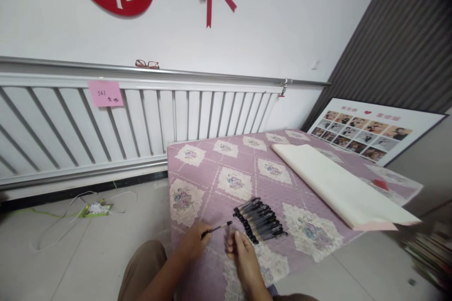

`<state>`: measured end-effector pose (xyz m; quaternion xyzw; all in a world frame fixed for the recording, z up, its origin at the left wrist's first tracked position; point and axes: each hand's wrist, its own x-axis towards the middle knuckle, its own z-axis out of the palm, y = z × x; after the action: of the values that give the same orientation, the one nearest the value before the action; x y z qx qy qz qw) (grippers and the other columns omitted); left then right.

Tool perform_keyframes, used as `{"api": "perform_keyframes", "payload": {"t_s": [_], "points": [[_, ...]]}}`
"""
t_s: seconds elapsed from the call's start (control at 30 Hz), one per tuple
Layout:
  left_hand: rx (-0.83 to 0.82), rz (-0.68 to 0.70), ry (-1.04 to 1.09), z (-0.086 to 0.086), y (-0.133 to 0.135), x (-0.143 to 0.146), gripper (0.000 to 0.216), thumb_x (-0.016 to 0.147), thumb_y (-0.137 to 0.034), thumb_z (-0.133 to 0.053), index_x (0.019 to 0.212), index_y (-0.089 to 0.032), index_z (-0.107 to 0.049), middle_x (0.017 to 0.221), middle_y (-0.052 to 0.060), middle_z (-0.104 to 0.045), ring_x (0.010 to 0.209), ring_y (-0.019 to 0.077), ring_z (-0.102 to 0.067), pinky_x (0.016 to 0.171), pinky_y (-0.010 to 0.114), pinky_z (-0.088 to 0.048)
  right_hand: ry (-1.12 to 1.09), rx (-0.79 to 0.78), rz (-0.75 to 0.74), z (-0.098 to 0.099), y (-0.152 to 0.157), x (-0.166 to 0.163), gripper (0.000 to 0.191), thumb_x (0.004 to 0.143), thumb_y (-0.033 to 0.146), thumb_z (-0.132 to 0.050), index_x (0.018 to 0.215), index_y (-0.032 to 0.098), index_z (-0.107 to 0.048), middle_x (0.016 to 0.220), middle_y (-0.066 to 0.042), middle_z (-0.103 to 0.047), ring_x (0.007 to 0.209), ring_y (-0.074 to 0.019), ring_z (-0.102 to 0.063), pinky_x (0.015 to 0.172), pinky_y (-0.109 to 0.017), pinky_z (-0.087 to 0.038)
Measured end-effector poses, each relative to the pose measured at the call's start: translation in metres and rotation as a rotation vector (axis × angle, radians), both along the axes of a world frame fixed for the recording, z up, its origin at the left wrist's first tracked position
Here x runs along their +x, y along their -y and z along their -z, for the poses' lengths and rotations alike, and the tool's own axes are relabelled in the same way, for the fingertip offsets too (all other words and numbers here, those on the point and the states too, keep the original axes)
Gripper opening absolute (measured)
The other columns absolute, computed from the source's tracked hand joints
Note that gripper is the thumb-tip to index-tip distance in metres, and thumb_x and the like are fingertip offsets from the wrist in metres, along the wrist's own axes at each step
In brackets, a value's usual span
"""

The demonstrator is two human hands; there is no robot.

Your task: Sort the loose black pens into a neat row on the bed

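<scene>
In the head view, my left hand point(195, 243) is closed around a slim dark pen point(219, 227), whose black end points right. Close to that end, my right hand point(247, 261) has its fingers curled in and the thumb up; what they hold, if anything, is hidden. Just beyond my right hand lies a row of several black pens point(261, 221), side by side on the tablecloth point(212, 169), which is pink-purple with flowered diamonds.
A folded cream sheet point(325, 183) lies across the table's right side, near a small red object point(381, 184). Behind it leans a photo board point(367, 131). A white radiator point(155, 122) runs along the wall. A power strip point(97, 210) is on the floor at left.
</scene>
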<state>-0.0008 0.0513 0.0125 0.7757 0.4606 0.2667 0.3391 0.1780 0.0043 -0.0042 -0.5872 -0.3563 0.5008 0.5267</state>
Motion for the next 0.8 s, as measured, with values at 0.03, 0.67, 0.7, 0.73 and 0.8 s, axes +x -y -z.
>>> {"api": "perform_keyframes", "payload": {"t_s": [0.03, 0.67, 0.7, 0.73, 0.8], "points": [[0.018, 0.026, -0.042, 0.001, 0.0, -0.002, 0.025, 0.081, -0.019, -0.044, 0.095, -0.021, -0.064, 0.093, 0.002, -0.064, 0.09, 0.0167, -0.056, 0.083, 0.029, -0.042, -0.026, -0.008, 0.015, 0.0, -0.001, 0.0, 0.047, 0.076, 0.065, -0.048, 0.074, 0.019, -0.054, 0.064, 0.0, -0.057, 0.053, -0.0116, -0.052, 0.049, -0.022, -0.042], [0.171, 0.025, -0.221, 0.011, 0.011, -0.006, 0.023, 0.09, -0.022, -0.04, 0.094, -0.022, -0.063, 0.091, 0.003, -0.06, 0.089, 0.0166, -0.053, 0.081, 0.029, -0.041, 0.127, -0.057, -0.061, 0.006, -0.011, -0.001, 0.038, 0.07, 0.056, -0.056, 0.06, 0.021, -0.044, 0.048, 0.008, -0.045, 0.035, -0.0056, -0.037, 0.034, -0.019, -0.027], [0.175, 0.025, -0.229, 0.011, 0.011, -0.006, 0.023, 0.09, -0.022, -0.04, 0.094, -0.022, -0.063, 0.091, 0.003, -0.059, 0.089, 0.0165, -0.053, 0.081, 0.029, -0.041, 0.124, -0.052, -0.066, 0.006, -0.01, -0.001, 0.038, 0.07, 0.055, -0.056, 0.061, 0.021, -0.045, 0.049, 0.008, -0.046, 0.036, -0.0057, -0.038, 0.034, -0.019, -0.027], [0.181, 0.025, -0.238, 0.011, 0.011, -0.006, 0.023, 0.09, -0.023, -0.04, 0.093, -0.022, -0.063, 0.091, 0.003, -0.059, 0.089, 0.0166, -0.053, 0.081, 0.029, -0.041, 0.121, -0.051, -0.068, 0.005, -0.01, -0.001, 0.037, 0.07, 0.055, -0.057, 0.061, 0.021, -0.045, 0.049, 0.008, -0.045, 0.036, -0.0058, -0.038, 0.035, -0.019, -0.028], [0.192, 0.032, -0.259, 0.011, 0.01, -0.006, 0.022, 0.09, -0.023, -0.04, 0.093, -0.022, -0.062, 0.09, 0.003, -0.059, 0.088, 0.0167, -0.053, 0.081, 0.029, -0.041, 0.116, -0.053, -0.071, 0.003, -0.009, -0.001, 0.037, 0.07, 0.054, -0.057, 0.06, 0.021, -0.044, 0.048, 0.008, -0.045, 0.037, -0.0059, -0.038, 0.035, -0.019, -0.028]]}}
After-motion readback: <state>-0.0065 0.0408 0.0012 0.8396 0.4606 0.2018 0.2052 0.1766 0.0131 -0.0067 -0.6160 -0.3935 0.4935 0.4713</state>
